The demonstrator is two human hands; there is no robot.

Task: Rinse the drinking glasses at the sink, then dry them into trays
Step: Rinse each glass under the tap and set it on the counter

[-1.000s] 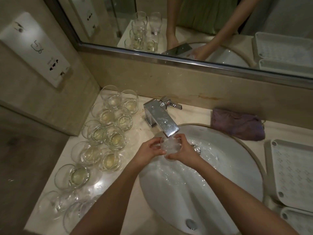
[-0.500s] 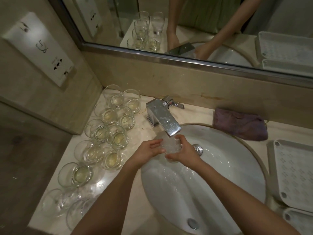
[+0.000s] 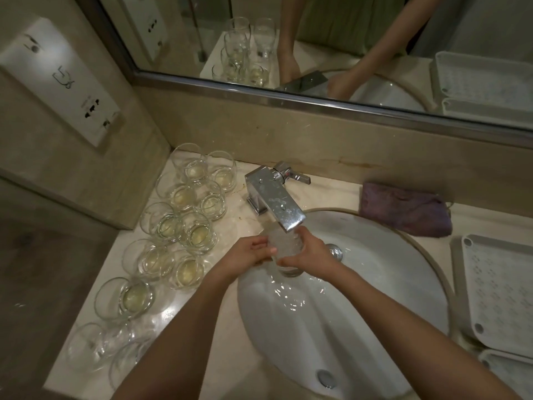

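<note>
Early in the job, we judge. We have one glass point(image 3: 284, 249) under the faucet point(image 3: 274, 199), over the sink point(image 3: 375, 298); everything else waits.

- Hands: both close together at the glass, directly below the faucet's spout. Our left hand point(image 3: 248, 255) grips its near-left side with curled fingers; our right hand point(image 3: 313, 254) wraps the other side. Neither hand is free.
- Glass: clear, short, rounded tumbler. Water foams white inside it and spills into the basin below the faucet, leaving ripples.
- Queue: the waiting glasses point(image 3: 184, 223) stand left of the faucet in a double row running toward us along the counter. Most hold a pale yellowish residue at the bottom; the two nearest us are too blurred to judge.
- Trays point(image 3: 499, 295): white, perforated, right of the faucet past the basin. Nothing visibly sits in them, so no glass looks finished yet.
- Purple cloth point(image 3: 403, 212): folded, right of the faucet against the back wall, presumably for drying.

Left to do: nearly all rinsing, all drying.
</note>
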